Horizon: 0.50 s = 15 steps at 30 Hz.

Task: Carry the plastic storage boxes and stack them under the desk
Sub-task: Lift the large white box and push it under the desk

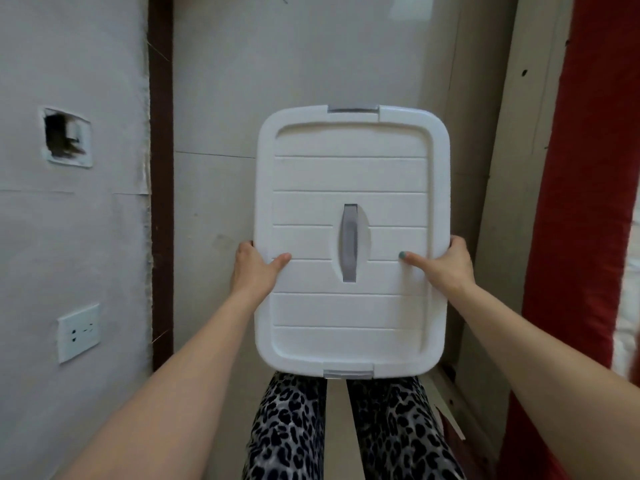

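A white plastic storage box point(349, 174) with a ribbed lid, a grey recessed handle in the lid's middle and grey latches at both short ends hangs in front of me above the floor. My left hand point(254, 268) grips its left edge, thumb lying on the lid. My right hand point(446, 263) grips its right edge, thumb also on the lid. Only the lid shows; the box body beneath is hidden. No desk is in view.
A grey wall with a white socket point(79, 331) and a broken hole point(65, 136) runs along the left, with a dark brown door frame point(161, 202) beside it. A red padded upright edge point(581, 202) stands at the right. My legs in leopard-print trousers point(346, 431) are below the box.
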Available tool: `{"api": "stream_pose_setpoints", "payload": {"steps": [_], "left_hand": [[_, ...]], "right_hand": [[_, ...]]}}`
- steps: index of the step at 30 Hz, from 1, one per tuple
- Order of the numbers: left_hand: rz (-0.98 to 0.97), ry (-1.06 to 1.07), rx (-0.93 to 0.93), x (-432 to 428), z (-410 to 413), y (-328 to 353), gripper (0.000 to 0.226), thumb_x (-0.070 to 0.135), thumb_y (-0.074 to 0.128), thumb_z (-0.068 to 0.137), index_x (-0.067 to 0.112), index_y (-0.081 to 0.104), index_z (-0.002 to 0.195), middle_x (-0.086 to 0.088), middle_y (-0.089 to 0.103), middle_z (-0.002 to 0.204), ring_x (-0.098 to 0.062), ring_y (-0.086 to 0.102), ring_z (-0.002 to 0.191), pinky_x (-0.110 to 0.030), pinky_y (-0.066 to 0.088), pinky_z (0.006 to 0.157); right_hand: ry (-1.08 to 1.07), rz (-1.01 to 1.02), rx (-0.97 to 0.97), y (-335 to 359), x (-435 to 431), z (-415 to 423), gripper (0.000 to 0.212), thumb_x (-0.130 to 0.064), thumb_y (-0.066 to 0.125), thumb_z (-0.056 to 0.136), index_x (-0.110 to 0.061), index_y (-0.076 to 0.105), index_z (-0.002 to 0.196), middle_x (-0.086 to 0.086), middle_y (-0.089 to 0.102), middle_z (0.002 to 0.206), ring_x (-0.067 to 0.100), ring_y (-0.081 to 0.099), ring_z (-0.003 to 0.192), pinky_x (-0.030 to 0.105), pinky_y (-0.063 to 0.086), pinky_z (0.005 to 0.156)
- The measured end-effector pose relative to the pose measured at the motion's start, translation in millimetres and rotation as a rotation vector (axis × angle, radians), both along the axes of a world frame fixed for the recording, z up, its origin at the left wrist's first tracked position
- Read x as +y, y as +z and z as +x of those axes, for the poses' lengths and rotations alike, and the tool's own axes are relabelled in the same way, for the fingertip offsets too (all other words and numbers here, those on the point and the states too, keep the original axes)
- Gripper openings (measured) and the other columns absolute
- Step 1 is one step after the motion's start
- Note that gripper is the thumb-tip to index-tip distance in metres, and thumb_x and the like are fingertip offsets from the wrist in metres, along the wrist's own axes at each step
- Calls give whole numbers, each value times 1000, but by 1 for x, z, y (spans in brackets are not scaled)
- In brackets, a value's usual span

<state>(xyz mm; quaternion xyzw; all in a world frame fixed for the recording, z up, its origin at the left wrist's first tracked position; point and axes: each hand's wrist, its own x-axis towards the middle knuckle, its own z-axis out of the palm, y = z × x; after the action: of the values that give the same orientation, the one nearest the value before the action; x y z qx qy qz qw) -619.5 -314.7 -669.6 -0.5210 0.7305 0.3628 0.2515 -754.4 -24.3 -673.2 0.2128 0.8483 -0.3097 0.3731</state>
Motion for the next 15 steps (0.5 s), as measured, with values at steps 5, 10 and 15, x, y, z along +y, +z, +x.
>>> {"api": "stream_pose_setpoints", "payload": {"steps": [5,10,15], "left_hand": [[-26,-65,-14,4,4,70,72,41,74,78,-1,43,127,-19,50,132,-36,53,118,-41,44,95],[-20,-91,33,6,9,151,73,41,75,77,-2,44,128,-19,51,132,-36,52,119,-43,44,98],[4,-73,94,4,14,220,74,39,78,73,-1,47,127,-18,56,128,-33,56,116,-43,46,98]], "right_hand": [[-62,1,-16,60,7,15,91,-41,91,55,-12,42,126,4,58,116,23,57,100,37,50,84],[-113,2,16,139,14,32,93,-43,92,50,-12,45,125,2,61,115,19,59,96,31,48,77],[-127,-24,62,211,18,42,95,-45,92,45,-8,51,122,3,64,113,19,63,98,34,53,84]]}}
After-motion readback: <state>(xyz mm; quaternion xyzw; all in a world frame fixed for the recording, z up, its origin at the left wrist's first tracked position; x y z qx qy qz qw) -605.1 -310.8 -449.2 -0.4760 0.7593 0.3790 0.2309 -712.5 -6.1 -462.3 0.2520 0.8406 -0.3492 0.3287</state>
